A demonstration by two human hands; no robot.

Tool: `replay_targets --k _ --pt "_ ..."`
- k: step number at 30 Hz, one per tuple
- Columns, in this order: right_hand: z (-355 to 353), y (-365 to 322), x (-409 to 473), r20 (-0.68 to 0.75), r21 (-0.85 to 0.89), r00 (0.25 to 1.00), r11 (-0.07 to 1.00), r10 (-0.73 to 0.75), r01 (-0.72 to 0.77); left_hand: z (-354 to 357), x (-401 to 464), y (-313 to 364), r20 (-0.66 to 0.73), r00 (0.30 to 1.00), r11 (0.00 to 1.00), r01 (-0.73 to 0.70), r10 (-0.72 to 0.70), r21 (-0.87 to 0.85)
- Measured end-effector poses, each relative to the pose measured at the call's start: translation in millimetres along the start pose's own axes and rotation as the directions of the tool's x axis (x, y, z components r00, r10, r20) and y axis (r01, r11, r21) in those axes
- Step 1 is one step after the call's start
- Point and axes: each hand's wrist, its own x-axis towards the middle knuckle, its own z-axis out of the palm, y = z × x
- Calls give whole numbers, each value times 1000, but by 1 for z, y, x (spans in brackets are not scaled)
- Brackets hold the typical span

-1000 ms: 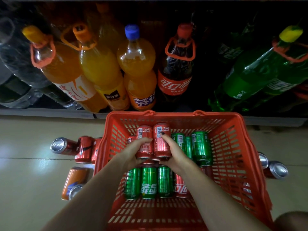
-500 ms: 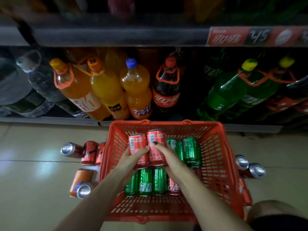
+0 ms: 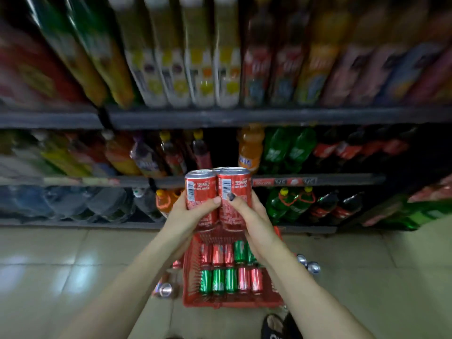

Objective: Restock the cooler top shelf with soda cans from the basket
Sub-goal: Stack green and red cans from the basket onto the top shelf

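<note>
- Shelving (image 3: 244,117) fills the upper part of the view: dark shelf edges run across, rows of drinks on each level, the top row badly blurred.
- Floor (image 3: 61,265) is pale glossy tile with light reflections and dark grout lines, running right up to the base of the shelving.
- Upper row: tall cartons (image 3: 186,69) in the middle, white and yellow, packed side by side; blurred bottles on both sides, labels unreadable.
- Middle and lower rows: large bottles (image 3: 291,150), green, orange and dark ones with red labels, leaning toward the camera; clear bottles at lower left.
- Price strip (image 3: 285,182) on a shelf edge right of the hands, text too blurred to read.
- Red basket (image 3: 232,302) sits on the floor below the hands, close to the shelving base.
- Green and red cans (image 3: 231,280) lie on their sides in two rows in the basket.
- Loose cans (image 3: 165,288) lie on the floor left of the basket, more just right of it.
- Left hand (image 3: 188,216) and right hand (image 3: 254,216) clutch a cluster of red cans (image 3: 217,192) between them, upright, well above the basket, in front of the lower shelves; fingers wrap the sides, thumbs across the front.
- At least three cans, one behind the front two.
- Dark shoe (image 3: 278,326) at the bottom edge.
</note>
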Motion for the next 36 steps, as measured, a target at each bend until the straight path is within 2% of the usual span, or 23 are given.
replay_targets --k 7,15,21,26,29,31,36 --pt "63 -241 -95 39 -25 957 957 -288 289 49 -99 247 37 966 962 -260 257 84" --pt "107 -463 -161 101 -80 787 784 -609 616 107 -179 461 128 820 813 -571 558 117" --pt "107 -580 -173 166 -99 667 660 -727 744 151 -190 565 175 687 685 -724 705 85" --pt "104 -655 -160 143 -197 636 608 -758 769 187 -180 625 178 626 630 -775 759 39" --pt "98 -693 -152 182 -297 626 565 -758 770 200 -167 655 181 605 610 -792 776 31" --pt "96 -717 -144 202 -294 630 568 -750 769 203 -154 674 193 601 609 -793 776 17" --pt "109 -758 -120 177 -362 620 535 -765 764 202 -124 714 225 603 617 -787 765 11"
